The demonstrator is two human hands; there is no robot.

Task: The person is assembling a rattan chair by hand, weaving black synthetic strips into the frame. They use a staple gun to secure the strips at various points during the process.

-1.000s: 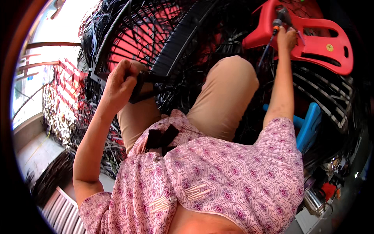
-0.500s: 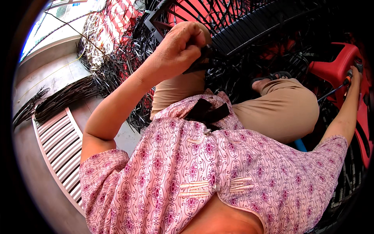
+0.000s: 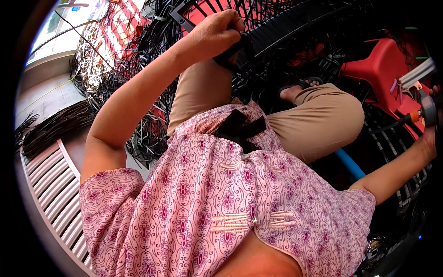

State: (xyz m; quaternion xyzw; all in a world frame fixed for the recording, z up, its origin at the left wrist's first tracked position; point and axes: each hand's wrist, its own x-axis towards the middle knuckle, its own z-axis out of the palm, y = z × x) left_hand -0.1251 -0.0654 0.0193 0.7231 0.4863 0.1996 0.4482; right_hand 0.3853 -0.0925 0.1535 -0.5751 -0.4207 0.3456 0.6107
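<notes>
My left hand (image 3: 220, 33) is closed in a fist at the near side of a black frame (image 3: 183, 22) strung with black strips. Its fingers curl inward, and whatever they hold is hidden. Out at the right edge, my right hand (image 3: 430, 134) is wrapped around an air stapler (image 3: 429, 110) with a long silvery magazine and an orange-and-black hose fitting (image 3: 410, 117). A dark hose runs from that fitting toward my knee. Part of the right hand falls into the dark rim. Beside the stapler stands a red plastic stool (image 3: 383, 62).
Loose black strips (image 3: 134, 69) pile up around the frame and my legs. On the left lie a bundle of dark strips (image 3: 60, 127) and a pale slatted rack (image 3: 50, 180). A blue tube (image 3: 349, 164) shows beside my bent knee (image 3: 341, 115).
My right hand has come away from the red stool, bringing the stapler out to the right into fuller view. The left hand stays closed at the frame. The whole view has shifted slightly.
</notes>
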